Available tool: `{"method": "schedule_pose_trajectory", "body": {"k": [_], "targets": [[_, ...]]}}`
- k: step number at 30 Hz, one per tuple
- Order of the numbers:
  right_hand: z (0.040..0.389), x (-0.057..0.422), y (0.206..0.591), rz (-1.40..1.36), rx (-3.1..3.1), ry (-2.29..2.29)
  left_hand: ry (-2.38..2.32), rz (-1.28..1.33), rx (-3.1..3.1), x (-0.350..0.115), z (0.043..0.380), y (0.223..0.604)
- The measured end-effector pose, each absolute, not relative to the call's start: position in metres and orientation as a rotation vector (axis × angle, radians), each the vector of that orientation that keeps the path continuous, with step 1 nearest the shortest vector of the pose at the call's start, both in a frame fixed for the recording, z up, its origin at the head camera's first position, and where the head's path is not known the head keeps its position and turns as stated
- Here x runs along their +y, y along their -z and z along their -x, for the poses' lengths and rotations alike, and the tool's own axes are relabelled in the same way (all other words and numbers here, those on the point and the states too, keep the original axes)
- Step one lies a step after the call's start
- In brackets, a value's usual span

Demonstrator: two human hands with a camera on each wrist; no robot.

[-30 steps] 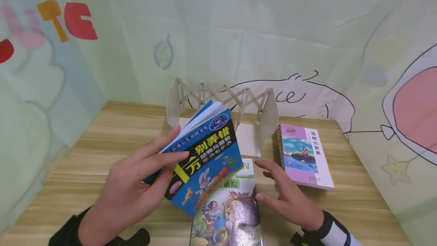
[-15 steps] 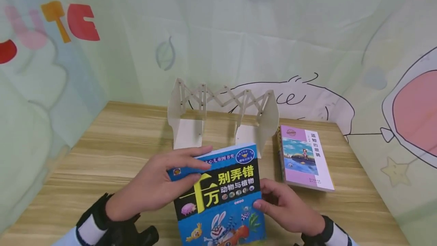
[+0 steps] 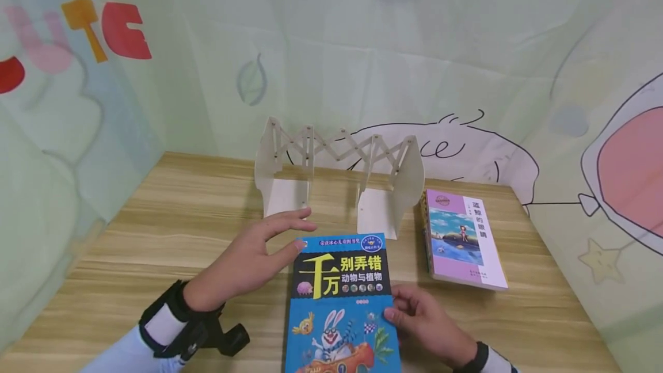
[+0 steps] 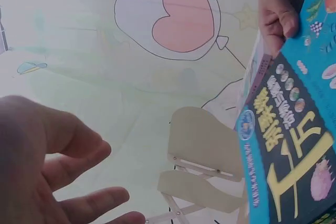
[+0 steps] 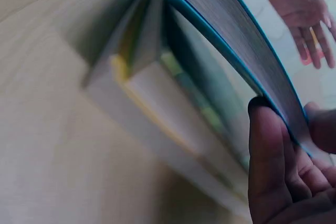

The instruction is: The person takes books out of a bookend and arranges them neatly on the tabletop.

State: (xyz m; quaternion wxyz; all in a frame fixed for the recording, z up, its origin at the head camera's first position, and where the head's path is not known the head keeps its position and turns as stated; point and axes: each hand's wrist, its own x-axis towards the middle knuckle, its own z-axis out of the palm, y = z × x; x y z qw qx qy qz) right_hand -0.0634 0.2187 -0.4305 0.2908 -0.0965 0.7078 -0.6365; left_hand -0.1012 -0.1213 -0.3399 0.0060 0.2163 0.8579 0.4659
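Note:
A blue children's book (image 3: 339, 312) with a black title band and a rabbit picture lies face up before me in the head view. My right hand (image 3: 430, 324) pinches its right edge, thumb on the cover and fingers beneath, as the right wrist view shows. In that view the blue book (image 5: 236, 40) is tilted above other books (image 5: 157, 98), a gap between them. Beside the book's upper left corner is my left hand (image 3: 254, 261), fingers loosely extended. The left wrist view has the left hand (image 4: 63, 156) holding nothing, apart from the cover.
Behind the book stands a white expandable bookend (image 3: 391, 206) with two upright ends and a lattice back. A stack topped by a pink and white book (image 3: 461, 238) lies to the right on the wooden table (image 3: 171, 235). Printed cloth walls enclose the table.
The blue book has come down from a tilted hold in my left hand to lie squarely before me. My right hand has taken its right edge, and my left has let go.

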Motion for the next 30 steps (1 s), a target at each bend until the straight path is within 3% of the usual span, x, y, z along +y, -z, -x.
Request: {"method": "schedule_pose_trajectory", "body": {"k": [20, 30], "targets": [[0.062, 0.216, 0.441, 0.051, 2.354, 1.331, -1.324, -0.647, 2.654, -0.118, 0.107, 0.357], [0.068, 0.215, 0.411, 0.233, 2.857, 1.096, -1.140, -0.633, 2.792, -0.113, 0.107, 0.363]]}}
